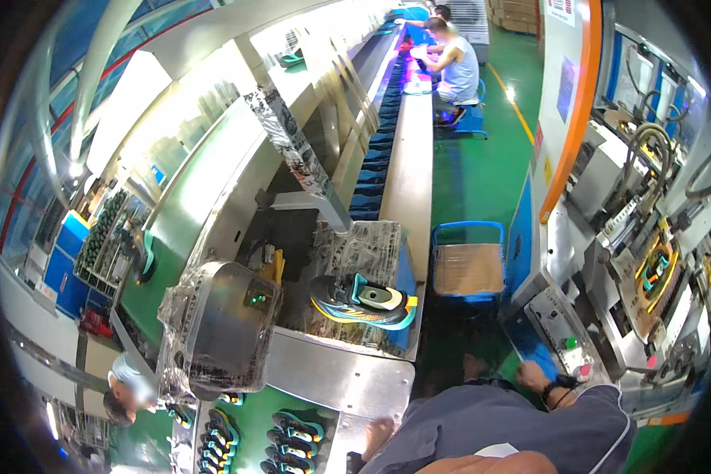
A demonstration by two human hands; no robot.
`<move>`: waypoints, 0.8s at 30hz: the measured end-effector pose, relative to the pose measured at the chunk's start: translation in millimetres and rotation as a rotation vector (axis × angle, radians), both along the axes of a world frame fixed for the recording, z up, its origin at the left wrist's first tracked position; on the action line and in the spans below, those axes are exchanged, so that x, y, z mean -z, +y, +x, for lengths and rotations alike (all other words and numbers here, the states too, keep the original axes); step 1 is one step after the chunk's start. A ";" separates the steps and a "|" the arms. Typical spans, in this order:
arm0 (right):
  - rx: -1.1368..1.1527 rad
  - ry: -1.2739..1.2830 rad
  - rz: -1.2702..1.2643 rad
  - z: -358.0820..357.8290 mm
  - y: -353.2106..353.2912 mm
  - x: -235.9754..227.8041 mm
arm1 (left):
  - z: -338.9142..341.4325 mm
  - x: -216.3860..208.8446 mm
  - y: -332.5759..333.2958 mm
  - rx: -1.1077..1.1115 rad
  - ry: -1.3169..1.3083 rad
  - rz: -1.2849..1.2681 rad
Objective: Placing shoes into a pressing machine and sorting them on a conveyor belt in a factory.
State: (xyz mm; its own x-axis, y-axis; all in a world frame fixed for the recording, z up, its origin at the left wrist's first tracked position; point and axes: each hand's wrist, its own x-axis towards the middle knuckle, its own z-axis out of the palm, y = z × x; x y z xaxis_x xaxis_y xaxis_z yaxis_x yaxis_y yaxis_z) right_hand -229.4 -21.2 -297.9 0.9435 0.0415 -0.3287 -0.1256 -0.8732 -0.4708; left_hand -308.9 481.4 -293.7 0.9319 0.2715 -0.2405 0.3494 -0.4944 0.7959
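My left hand [378, 437] is low by the edge of the metal worktop [336, 375]; its fingers are too small and blurred to read. On the right, my right hand [534, 376], with a black band at the wrist, is beside the machine's control panel [565, 328]. How its fingers are set does not show clearly, and no object stands out in it. A black sneaker [336, 304] with turquoise and orange trim lies on its side on the plastic-wrapped stand [363, 245], apart from both hands.
Several matching sneakers [296, 430] stand on the green surface below left. A plastic-wrapped box with lit indicators [229, 324] is beside the stand. A conveyor [375, 158] carries dark pieces toward seated co-workers [454, 67]. A blue-framed cart [468, 261] stands in the aisle; another sneaker [657, 268] sits in the right-hand machine.
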 end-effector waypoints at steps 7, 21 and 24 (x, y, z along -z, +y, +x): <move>0.377 0.366 0.089 -140.2 -22.6 48.4 | -47.4 162.3 24.2 0.241 0.522 0.130; 0.761 0.452 0.302 -385.1 -1.1 73.1 | 112.5 31.0 -138.5 0.735 0.312 0.166; 0.553 0.225 0.617 -508.6 26.8 144.4 | 72.6 58.8 -162.1 0.804 0.498 0.061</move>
State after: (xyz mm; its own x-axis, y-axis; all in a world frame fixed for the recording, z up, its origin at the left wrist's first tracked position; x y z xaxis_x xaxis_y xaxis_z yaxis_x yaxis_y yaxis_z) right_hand -738.0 5.6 -442.3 0.7958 -0.1720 -0.5807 -0.6053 -0.2545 -0.7542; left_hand -236.3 319.3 -352.5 0.6390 -0.3823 -0.6675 0.1783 -0.7706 0.6119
